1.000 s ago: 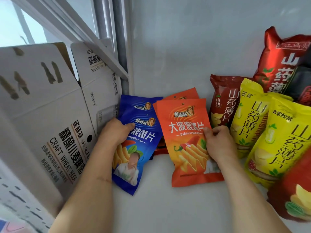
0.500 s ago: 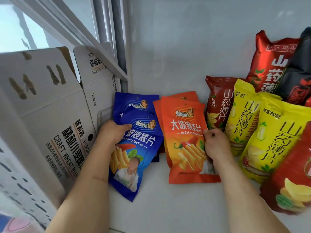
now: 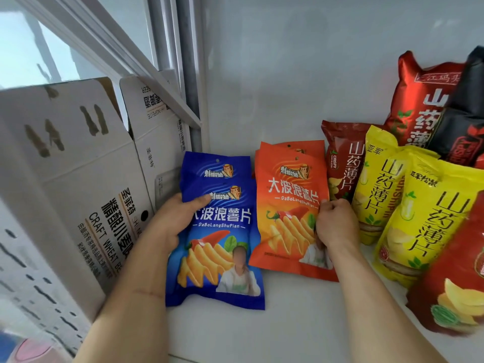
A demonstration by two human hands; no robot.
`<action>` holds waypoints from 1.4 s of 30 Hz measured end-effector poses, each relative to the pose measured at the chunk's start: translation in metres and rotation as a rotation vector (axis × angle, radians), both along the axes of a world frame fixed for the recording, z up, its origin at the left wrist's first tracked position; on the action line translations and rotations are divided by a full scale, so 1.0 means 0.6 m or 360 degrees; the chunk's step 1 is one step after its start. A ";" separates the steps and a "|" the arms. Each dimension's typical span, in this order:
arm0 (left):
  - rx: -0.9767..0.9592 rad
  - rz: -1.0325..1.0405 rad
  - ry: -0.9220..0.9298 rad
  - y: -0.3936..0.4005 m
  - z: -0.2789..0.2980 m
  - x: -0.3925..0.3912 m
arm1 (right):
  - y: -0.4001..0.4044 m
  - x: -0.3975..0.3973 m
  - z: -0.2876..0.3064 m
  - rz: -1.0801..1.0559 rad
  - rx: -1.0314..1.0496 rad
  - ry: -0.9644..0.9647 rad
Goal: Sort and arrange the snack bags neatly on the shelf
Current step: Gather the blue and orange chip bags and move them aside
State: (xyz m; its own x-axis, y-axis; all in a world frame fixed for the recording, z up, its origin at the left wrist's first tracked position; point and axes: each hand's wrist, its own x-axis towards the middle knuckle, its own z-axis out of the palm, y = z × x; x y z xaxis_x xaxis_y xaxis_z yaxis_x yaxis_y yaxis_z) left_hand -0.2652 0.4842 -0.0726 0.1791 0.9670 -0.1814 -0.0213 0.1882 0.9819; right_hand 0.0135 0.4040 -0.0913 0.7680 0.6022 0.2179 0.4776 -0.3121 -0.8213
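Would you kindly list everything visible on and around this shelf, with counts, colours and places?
Blue snack bags: two, blue, stacked at the left of the shelf, front one overlapping the one behind.
Orange snack bags: at least two, orange, stacked just right of the blue ones.
Dark red bag: one, dark red, behind the yellow bags.
Yellow bags: two, yellow, overlapping at the right.
Large red bag: one, red, against the back wall.
Black bag: one, black, far right, partly cut off.
Red bag with chips picture: one, red, front right.
Cardboard box: one, white with black print, left of the shelf.
Shelf: white.
Left hand: grips the front blue bag.
Right hand: holds the front orange bag's right edge.
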 end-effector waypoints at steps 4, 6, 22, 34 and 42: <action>-0.0019 0.0010 -0.0038 -0.001 -0.006 0.001 | 0.005 -0.002 -0.004 0.0024 0.0027 0.0073; -0.0007 0.0035 -0.0042 0.001 -0.009 0.002 | 0.004 -0.006 -0.002 0.0056 0.0029 0.0084; -0.0008 0.0130 -0.0094 -0.056 -0.011 -0.020 | 0.003 -0.002 0.002 0.0519 0.0390 0.0757; 0.0053 0.0044 -0.0297 -0.132 -0.009 -0.015 | -0.076 -0.025 0.038 0.0392 0.0431 0.0523; 0.0130 -0.0160 -0.0305 -0.187 -0.022 -0.067 | -0.205 -0.088 0.053 0.0106 0.0488 0.0524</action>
State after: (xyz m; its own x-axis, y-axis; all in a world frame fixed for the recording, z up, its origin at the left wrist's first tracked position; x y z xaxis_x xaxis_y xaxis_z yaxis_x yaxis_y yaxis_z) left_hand -0.3052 0.3718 -0.0857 0.2990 0.9526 -0.0565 -0.1939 0.1187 0.9738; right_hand -0.0394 0.2809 -0.0592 0.7879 0.5986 0.1448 0.1865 -0.0078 -0.9824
